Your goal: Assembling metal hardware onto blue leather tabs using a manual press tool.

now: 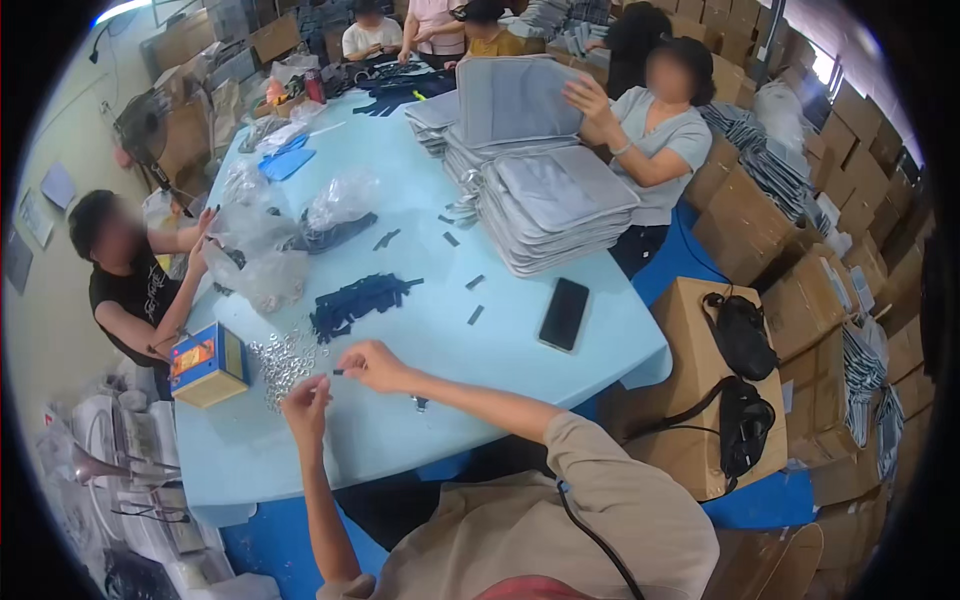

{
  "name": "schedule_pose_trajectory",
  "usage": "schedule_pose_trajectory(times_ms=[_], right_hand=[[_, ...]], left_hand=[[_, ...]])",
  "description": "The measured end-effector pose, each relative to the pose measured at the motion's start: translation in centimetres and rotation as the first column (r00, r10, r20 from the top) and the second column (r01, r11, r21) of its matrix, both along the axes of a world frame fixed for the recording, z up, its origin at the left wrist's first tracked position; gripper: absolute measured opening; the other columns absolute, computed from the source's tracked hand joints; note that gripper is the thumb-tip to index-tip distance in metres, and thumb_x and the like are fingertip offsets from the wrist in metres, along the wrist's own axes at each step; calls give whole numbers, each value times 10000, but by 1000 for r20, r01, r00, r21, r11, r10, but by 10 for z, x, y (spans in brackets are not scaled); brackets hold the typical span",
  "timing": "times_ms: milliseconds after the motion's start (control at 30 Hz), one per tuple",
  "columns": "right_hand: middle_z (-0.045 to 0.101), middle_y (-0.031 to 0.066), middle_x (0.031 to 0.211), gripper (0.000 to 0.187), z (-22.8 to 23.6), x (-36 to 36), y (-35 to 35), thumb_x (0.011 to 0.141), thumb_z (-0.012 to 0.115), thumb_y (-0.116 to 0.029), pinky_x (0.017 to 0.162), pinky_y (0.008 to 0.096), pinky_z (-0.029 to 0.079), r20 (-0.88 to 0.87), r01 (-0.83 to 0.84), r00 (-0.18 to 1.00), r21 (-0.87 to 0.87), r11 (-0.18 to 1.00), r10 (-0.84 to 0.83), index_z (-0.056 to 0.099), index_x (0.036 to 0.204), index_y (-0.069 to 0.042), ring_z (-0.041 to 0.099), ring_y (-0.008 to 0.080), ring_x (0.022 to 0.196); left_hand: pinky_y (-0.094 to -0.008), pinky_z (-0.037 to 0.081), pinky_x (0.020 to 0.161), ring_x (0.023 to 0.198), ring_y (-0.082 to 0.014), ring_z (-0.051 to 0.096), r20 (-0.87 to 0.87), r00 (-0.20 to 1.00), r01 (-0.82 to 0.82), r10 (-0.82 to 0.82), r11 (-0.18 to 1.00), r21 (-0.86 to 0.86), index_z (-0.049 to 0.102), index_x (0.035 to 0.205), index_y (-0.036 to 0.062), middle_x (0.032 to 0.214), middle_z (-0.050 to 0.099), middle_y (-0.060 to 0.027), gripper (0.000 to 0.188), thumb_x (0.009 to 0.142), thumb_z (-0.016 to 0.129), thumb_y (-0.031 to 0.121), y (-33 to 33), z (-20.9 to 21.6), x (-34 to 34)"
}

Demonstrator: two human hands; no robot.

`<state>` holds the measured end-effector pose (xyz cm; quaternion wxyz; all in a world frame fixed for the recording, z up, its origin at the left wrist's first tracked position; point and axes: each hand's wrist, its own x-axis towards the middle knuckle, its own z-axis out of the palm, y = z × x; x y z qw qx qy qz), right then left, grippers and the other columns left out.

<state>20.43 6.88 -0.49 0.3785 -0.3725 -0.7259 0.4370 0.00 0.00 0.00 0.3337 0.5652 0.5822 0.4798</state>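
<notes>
My right hand [372,366] pinches a short dark fabric strip [339,372] whose end points toward my left hand. Fingers pressed together, my left hand [306,402] sits just left of it; whatever lies between its fingertips is too small to make out. Beside both hands a heap of small silvery metal rings [280,360] is spread on the light blue table [470,385]. Beyond it lies a pile of dark navy fabric strips [350,304]. A small dark piece [420,404] rests near the table's front edge, below my right forearm.
A blue and yellow box [208,366] stands left of the rings. Clear plastic bags [262,262] lie farther back, by a seated person. A black phone [564,314] and stacked grey fabric pieces [555,200] are at right, where another person handles one. A cardboard box [690,440] carries black pouches.
</notes>
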Motion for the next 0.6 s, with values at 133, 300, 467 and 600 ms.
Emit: schedule_pose_trajectory(times_ms=[133,300,467,600], right_hand=[[746,111,886,124,12,42,-59,874,758,-47,762,325,566,-133,-114,987,-146,983,94,769,990,-5,698,168,800],[716,137,996,138,9,68,-87,916,729,-47,831,332,565,-139,-182,978,-224,957,153,766,1039,3,697,202,899],[728,116,996,184,7,94,-113,908,753,-56,827,307,563,-236,-244,959,-388,889,160,767,1077,18,697,169,914],[747,89,952,196,5,108,-117,897,772,-63,805,292,560,-262,-314,942,-472,824,209,769,1072,24,690,136,874]], left_hand=[[-241,511,645,711,-108,659,309,947,-65,91,993,-93,734,1123,-37,864,727,-44,267,962,730,176,-63,-3,48],[-234,497,647,706,-96,632,438,899,64,14,984,-164,722,1127,-53,870,712,-37,266,980,708,168,-92,3,79],[-267,501,714,748,-127,639,501,865,162,-24,959,-232,734,1088,-60,872,718,-64,218,967,704,119,-110,-1,92],[-271,504,735,759,-128,639,475,871,267,-128,934,-237,737,1080,-56,873,718,-70,207,963,704,112,-117,8,89]])
